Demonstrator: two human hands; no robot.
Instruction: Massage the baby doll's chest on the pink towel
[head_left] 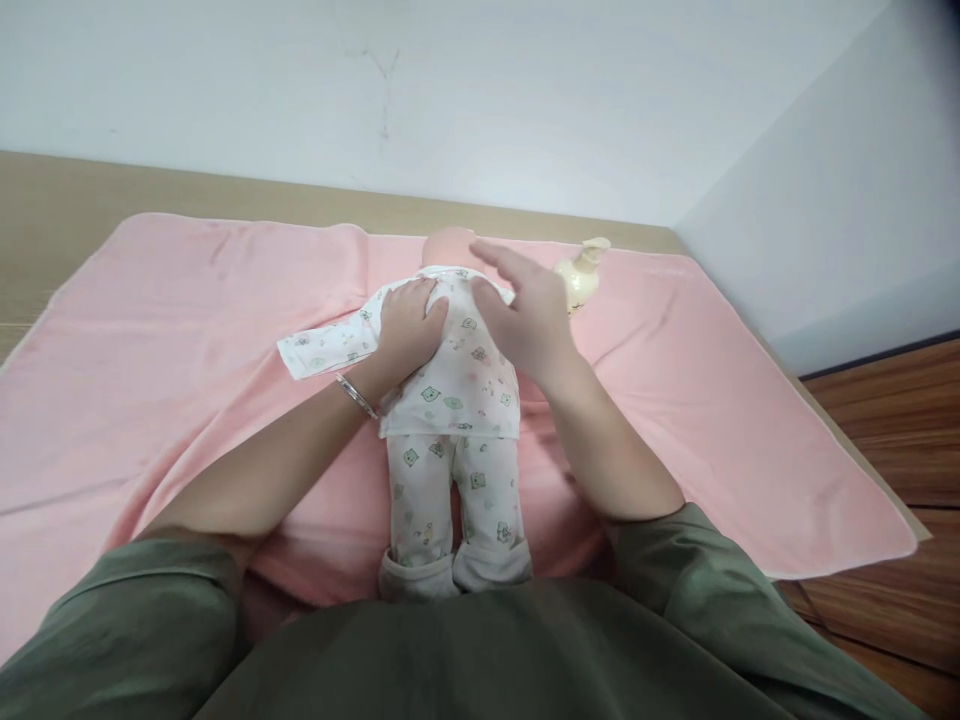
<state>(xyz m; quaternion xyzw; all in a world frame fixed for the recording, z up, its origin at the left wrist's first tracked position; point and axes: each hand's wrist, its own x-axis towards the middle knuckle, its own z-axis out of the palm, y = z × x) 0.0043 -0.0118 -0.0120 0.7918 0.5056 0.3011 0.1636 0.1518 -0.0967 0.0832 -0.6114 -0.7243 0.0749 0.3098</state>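
Head view, frame centre: your left hand (405, 325) presses flat on the doll (450, 400); right hand (521, 315) hovers open, apart. You're mid-dressing; next, smooth the shirt gently.

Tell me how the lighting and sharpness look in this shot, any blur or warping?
Head view: soft, even light with no glare; faint shadows under the arms on the blanket. The right hand is slightly motion-blurred, while the left hand and doll look sharper. Wide-angle warping bends the bed edge, and the top right corner darkens.
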